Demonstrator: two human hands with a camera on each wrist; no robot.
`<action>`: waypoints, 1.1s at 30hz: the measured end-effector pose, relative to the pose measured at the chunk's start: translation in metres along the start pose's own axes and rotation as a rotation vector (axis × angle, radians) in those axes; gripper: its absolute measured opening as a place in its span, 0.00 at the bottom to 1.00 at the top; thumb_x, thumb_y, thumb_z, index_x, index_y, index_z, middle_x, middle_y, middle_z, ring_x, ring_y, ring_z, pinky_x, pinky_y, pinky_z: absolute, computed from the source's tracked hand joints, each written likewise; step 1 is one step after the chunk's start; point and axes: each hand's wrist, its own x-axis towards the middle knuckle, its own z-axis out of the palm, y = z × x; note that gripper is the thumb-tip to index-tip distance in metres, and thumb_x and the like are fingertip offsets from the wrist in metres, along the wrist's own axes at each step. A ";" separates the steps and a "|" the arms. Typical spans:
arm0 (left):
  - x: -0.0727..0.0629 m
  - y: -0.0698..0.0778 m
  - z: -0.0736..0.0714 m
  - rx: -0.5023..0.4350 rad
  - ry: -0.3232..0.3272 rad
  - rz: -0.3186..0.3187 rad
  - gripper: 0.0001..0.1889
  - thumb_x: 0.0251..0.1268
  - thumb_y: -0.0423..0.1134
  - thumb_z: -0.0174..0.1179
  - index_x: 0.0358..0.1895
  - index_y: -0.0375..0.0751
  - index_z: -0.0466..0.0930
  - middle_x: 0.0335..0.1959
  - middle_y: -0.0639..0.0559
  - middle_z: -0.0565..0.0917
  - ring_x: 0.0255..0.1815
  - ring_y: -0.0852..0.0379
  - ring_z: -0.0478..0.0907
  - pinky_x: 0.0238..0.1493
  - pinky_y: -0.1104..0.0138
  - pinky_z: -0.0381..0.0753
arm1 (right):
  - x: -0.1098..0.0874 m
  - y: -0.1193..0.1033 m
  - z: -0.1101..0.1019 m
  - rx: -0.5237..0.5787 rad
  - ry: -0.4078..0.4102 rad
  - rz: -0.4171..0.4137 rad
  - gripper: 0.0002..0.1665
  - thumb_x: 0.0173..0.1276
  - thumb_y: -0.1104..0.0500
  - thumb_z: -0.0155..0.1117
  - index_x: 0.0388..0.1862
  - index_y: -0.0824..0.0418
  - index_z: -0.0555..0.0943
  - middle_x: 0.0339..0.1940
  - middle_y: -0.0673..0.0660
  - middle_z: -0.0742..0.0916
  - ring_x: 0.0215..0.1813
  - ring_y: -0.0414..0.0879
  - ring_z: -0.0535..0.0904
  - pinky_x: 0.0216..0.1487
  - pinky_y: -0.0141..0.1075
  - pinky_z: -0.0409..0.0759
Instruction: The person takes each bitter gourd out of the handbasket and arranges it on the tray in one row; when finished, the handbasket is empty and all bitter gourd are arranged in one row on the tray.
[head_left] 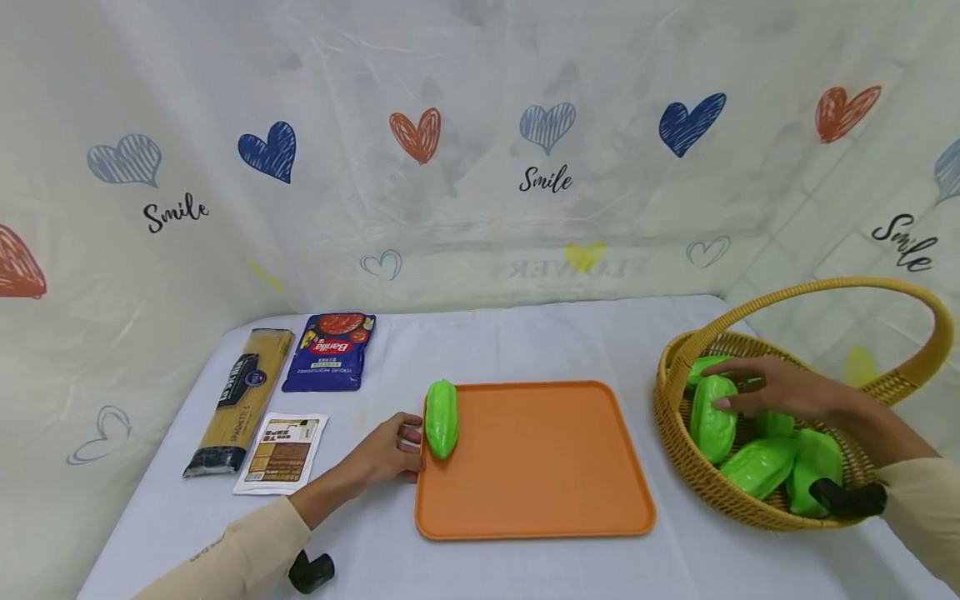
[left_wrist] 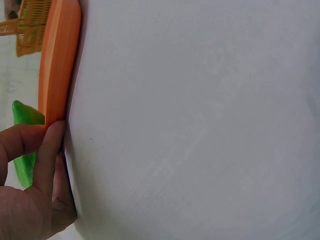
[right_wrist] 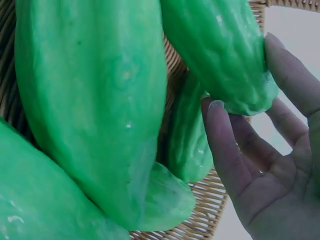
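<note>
At the left rim of the orange tray (head_left: 536, 462), my left hand (head_left: 392, 450) pinches the edge between thumb and fingers, as the left wrist view shows. A green bitter melon (head_left: 441, 419) with ridged skin lies upright along that side of the tray. Over the wicker basket (head_left: 678, 454), my right hand (head_left: 780, 388) reaches in from the right. Its thumb and fingers grip the end of another bitter melon (head_left: 712, 418), seen close up in the right wrist view (right_wrist: 225, 55). Several more bitter melons (head_left: 761, 467) lie under and beside it in the basket.
Left of the tray lie a spaghetti pack (head_left: 243, 400), a blue Barilla pouch (head_left: 330, 352) and a white-and-brown packet (head_left: 282, 454). The basket's tall handle (head_left: 847, 285) arches above its right side. A white printed cloth (head_left: 480, 208) hangs behind the table.
</note>
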 end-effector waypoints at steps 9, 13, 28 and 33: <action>0.000 -0.001 0.000 0.001 -0.002 0.002 0.37 0.52 0.23 0.67 0.69 0.30 0.65 0.51 0.40 0.74 0.44 0.51 0.79 0.38 0.60 0.90 | -0.006 -0.008 -0.004 -0.052 0.074 -0.021 0.32 0.71 0.52 0.65 0.72 0.55 0.72 0.71 0.66 0.74 0.58 0.19 0.67 0.46 0.28 0.80; 0.000 0.000 0.000 0.000 -0.004 0.002 0.37 0.52 0.23 0.67 0.69 0.30 0.64 0.51 0.40 0.74 0.44 0.51 0.79 0.38 0.60 0.90 | -0.009 -0.013 -0.006 -0.065 0.090 0.005 0.33 0.72 0.51 0.64 0.74 0.53 0.70 0.72 0.64 0.73 0.60 0.25 0.69 0.48 0.32 0.81; 0.001 -0.001 0.000 0.010 0.005 -0.005 0.37 0.52 0.23 0.67 0.68 0.31 0.65 0.51 0.41 0.75 0.44 0.51 0.79 0.39 0.61 0.90 | -0.028 -0.031 -0.010 0.021 0.021 0.043 0.32 0.77 0.52 0.56 0.76 0.57 0.64 0.74 0.71 0.69 0.55 0.23 0.74 0.44 0.38 0.84; 0.001 -0.001 0.001 0.001 0.010 0.000 0.36 0.52 0.23 0.67 0.68 0.32 0.66 0.51 0.41 0.75 0.45 0.51 0.78 0.38 0.61 0.90 | -0.035 -0.033 -0.008 0.085 -0.040 0.066 0.32 0.78 0.53 0.54 0.77 0.55 0.62 0.76 0.64 0.67 0.56 0.24 0.73 0.43 0.41 0.84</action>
